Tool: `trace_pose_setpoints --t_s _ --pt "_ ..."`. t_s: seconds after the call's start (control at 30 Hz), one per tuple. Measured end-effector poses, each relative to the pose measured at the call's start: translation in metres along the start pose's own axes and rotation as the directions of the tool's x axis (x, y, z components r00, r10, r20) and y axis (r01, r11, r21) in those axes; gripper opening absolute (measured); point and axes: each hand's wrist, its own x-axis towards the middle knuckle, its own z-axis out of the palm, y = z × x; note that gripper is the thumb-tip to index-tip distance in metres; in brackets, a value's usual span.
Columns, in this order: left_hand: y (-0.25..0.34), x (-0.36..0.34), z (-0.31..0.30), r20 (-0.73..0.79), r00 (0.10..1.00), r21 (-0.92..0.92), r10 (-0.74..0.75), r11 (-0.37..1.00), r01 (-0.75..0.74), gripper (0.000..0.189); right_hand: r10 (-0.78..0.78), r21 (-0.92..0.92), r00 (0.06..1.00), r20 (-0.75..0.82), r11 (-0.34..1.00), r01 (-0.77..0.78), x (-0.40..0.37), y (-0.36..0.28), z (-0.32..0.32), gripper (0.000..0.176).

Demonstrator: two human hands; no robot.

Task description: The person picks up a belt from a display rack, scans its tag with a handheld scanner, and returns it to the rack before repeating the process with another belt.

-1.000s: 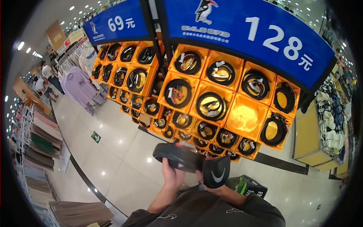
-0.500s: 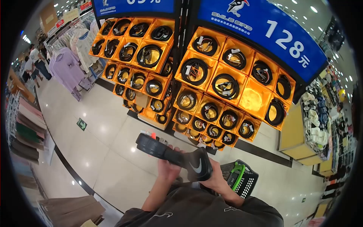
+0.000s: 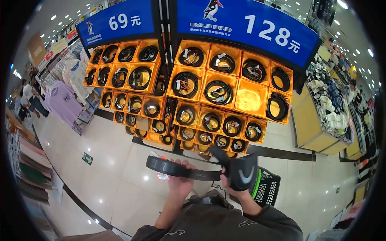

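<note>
A black belt (image 3: 163,166), partly coiled at its left end, stretches between my two hands in front of the display. My left hand (image 3: 181,180) is closed around it, fingers over its upper edge. A white-and-red tag (image 3: 162,176) hangs below the coil, with a bit of orange above. My right hand (image 3: 233,186) is closed on the belt's other end. Over that hand sits a wide, dark, curved piece (image 3: 243,172) with a grey curved mark, hiding most of the fingers; a dark strip sticks up to its left.
Ahead, a rack of orange boxes (image 3: 251,96) holds coiled belts under blue price signs (image 3: 249,30). A black-and-green basket (image 3: 267,186) is at my right. Clothes racks (image 3: 66,100) stand left, a shoe stand (image 3: 331,116) right. People (image 3: 32,98) are far left.
The view has turned, shifting the display left. My right hand has moved right with the belt's end, drawing more belt out between my hands; the wide dark piece has turned more upright.
</note>
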Motion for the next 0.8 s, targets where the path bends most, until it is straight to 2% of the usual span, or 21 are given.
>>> trace_pose_setpoints --t_s 0.07,0.13,0.17,0.27,0.3,0.37,0.47,0.5,0.6,0.67,0.73,0.8 --pt "0.002 0.001 0.000 -0.009 1.000 0.045 0.025 0.999 -0.025 0.036 0.081 0.345 0.979 -0.186 0.938 -0.012 0.012 -0.011 0.002 0.037" --pt "0.004 0.004 -0.006 0.027 0.997 0.113 0.068 0.991 -0.070 0.034 0.001 0.307 0.994 0.106 0.951 -0.034 0.011 -0.001 -0.009 0.044" --pt "0.004 0.004 -0.010 0.044 0.995 0.142 0.092 0.985 -0.097 0.034 0.043 0.254 0.976 0.215 0.962 -0.098 0.011 -0.007 -0.010 0.052" --pt "-0.001 0.000 -0.008 -0.002 0.991 0.266 0.136 0.955 -0.131 0.028 0.109 0.148 0.904 0.413 0.971 -0.185 0.007 -0.013 -0.007 0.055" --pt "-0.003 0.000 -0.011 0.060 0.989 0.361 0.133 0.921 -0.146 0.025 0.087 0.131 0.898 0.431 0.979 -0.158 0.007 -0.014 -0.005 0.048" --pt "-0.007 -0.002 -0.025 0.178 0.978 0.537 0.106 0.822 -0.187 0.020 0.074 0.130 0.893 0.445 0.981 -0.146 0.010 -0.018 -0.004 0.048" --pt "0.002 0.002 -0.056 0.111 0.993 0.446 -0.034 0.895 -0.019 0.018 0.077 0.192 0.895 0.438 0.965 -0.177 0.016 -0.025 0.000 0.048" --pt "0.003 0.008 -0.081 0.236 0.970 0.326 -0.055 0.945 -0.026 0.014 0.081 0.226 0.898 0.433 0.954 -0.195 0.018 -0.028 0.004 0.049" --pt "-0.002 0.001 -0.104 -0.062 0.989 0.436 0.132 0.895 -0.092 0.020 0.093 0.305 0.941 0.325 0.931 -0.198 0.017 -0.037 0.023 0.052" --pt "0.000 0.003 -0.103 0.042 0.942 0.699 0.332 0.663 -0.266 0.030 0.114 0.281 0.928 0.354 0.933 -0.222 0.021 -0.038 0.028 0.054" --pt "0.004 -0.005 -0.063 -0.073 0.948 0.559 0.309 0.800 -0.217 0.029 0.136 0.277 0.915 0.379 0.927 -0.253 0.021 -0.037 0.035 0.056" --pt "0.008 -0.003 -0.076 -0.080 0.939 0.633 0.335 0.744 -0.212 0.026 0.152 0.293 0.902 0.404 0.913 -0.285 0.019 -0.031 0.043 0.056"
